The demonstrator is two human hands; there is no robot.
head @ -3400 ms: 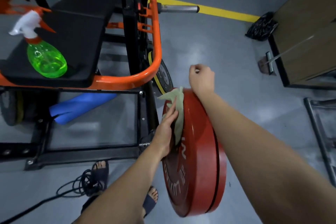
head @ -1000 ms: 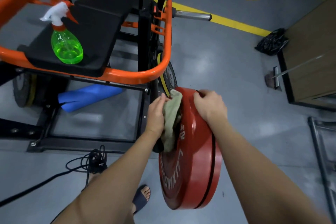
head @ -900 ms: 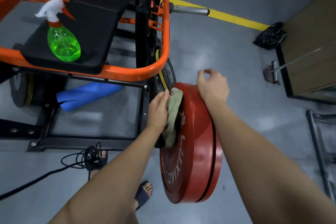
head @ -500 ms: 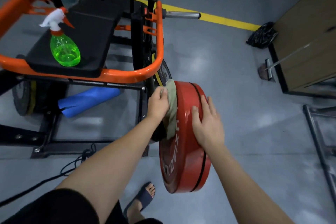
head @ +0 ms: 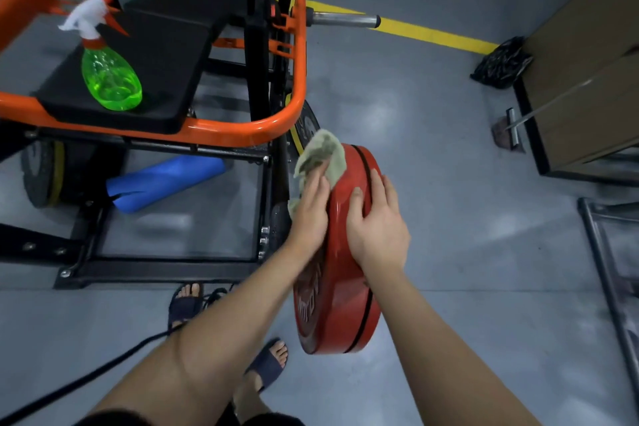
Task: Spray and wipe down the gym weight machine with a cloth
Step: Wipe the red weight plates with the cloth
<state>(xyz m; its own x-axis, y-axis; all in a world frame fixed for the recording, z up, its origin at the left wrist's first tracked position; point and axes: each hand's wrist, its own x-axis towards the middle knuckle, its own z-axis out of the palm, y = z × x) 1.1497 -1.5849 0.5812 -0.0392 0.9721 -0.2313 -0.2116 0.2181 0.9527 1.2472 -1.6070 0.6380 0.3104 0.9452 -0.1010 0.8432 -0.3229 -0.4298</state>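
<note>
Left hand (head: pixel 311 214): straight fingers press cloth (head: pixel 326 150) onto red plate (head: pixel 342 308) face. Right hand (head: pixel 378 228): flat, fingers extended on rim.

forearms (head: pixel 235 318): bare | sandals (head: pixel 268 365): dark, open-toe | shorts (head: pixel 110 420): black, edge only

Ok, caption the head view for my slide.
Left hand presses cloth on red plate, right hand steadies its rim; spray bottle sits on the seat.
</note>
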